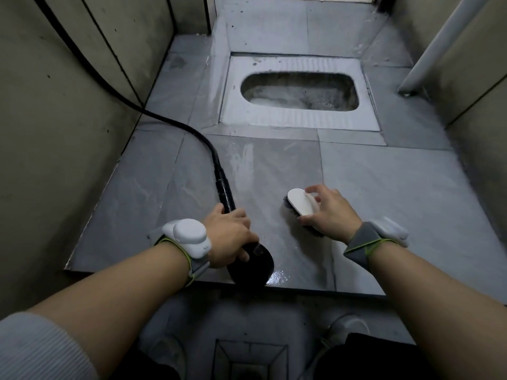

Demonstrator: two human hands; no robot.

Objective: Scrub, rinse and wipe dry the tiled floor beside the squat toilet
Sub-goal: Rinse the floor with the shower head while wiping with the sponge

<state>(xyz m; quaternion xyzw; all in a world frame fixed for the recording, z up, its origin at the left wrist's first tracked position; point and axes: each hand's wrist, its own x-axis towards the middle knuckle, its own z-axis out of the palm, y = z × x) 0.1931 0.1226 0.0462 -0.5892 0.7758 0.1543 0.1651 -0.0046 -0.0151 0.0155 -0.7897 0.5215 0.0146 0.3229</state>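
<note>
With the left hand (229, 237) grasping the shower head (251, 263) and the right hand (327, 212) gripping the scrub brush (301, 205) on the wet tiled floor (384, 187) before the squat toilet (300, 94), scrubbing appears underway; rinsing and drying remain.

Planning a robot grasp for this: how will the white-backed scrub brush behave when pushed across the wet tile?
The scrub brush probably slides easily, since the tiled floor looks wet. Its smooth white back may be slippery under the right hand. Its low, flat shape looks unlikely to tip.
</note>
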